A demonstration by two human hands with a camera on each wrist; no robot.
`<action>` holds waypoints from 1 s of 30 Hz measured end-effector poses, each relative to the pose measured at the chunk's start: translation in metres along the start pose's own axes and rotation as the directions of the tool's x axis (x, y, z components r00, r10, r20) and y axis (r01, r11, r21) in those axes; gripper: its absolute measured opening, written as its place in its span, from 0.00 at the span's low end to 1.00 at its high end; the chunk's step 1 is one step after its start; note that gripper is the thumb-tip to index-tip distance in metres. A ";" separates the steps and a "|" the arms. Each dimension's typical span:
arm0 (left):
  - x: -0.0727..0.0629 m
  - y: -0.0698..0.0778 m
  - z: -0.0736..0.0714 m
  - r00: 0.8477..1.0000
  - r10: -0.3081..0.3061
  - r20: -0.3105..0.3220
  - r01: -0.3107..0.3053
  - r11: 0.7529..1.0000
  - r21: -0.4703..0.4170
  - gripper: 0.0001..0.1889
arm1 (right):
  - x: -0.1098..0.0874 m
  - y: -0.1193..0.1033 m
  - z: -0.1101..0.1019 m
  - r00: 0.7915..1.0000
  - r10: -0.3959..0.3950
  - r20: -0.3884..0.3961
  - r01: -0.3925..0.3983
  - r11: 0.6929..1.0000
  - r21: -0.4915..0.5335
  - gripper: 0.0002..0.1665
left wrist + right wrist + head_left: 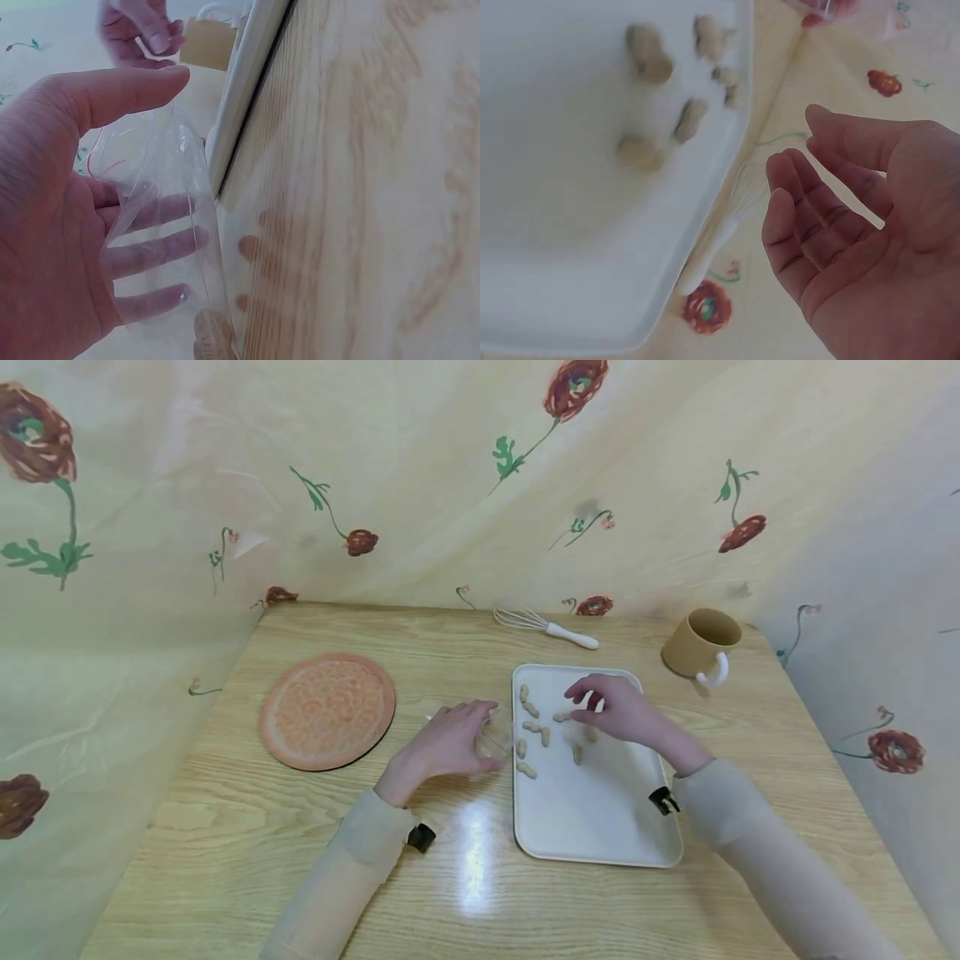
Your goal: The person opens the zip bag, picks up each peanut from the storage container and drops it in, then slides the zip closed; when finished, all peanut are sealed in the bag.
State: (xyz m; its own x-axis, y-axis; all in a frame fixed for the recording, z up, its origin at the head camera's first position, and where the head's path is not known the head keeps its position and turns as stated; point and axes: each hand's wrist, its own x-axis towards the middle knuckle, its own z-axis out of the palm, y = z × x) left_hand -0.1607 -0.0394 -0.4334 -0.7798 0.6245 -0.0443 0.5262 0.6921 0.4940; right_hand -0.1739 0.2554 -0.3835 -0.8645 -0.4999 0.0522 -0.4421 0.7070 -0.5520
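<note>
Hands [456, 740]: two, middle
Clear bag [493, 739]: one, middle
Tray [600, 810]: one, middle
Peanuts [545, 737]: nine on the tray, maybe more hidden, one at the bag
Whisk [555, 629]: one, upper middle
Mug [686, 647]: one, right
Round mat [327, 710]: one, left

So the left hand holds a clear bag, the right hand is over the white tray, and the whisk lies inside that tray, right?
No: the whisk lies on the table beyond the far edge of the white tray, as the head view shows. The left hand does hold the clear bag, and the right hand is over the tray.
</note>
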 end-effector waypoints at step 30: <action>-0.002 -0.005 0.002 1.000 0.003 0.017 -0.003 1.000 -0.011 0.47 | -0.025 0.047 0.019 0.983 0.051 0.174 -0.048 0.999 -0.019 0.17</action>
State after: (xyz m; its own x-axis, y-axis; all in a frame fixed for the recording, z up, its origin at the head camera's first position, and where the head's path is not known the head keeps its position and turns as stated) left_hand -0.1611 -0.0435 -0.4376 -0.7722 0.6327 -0.0578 0.5245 0.6862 0.5040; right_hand -0.1686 0.2916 -0.4262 -0.8312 -0.5425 -0.1216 -0.4042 0.7398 -0.5378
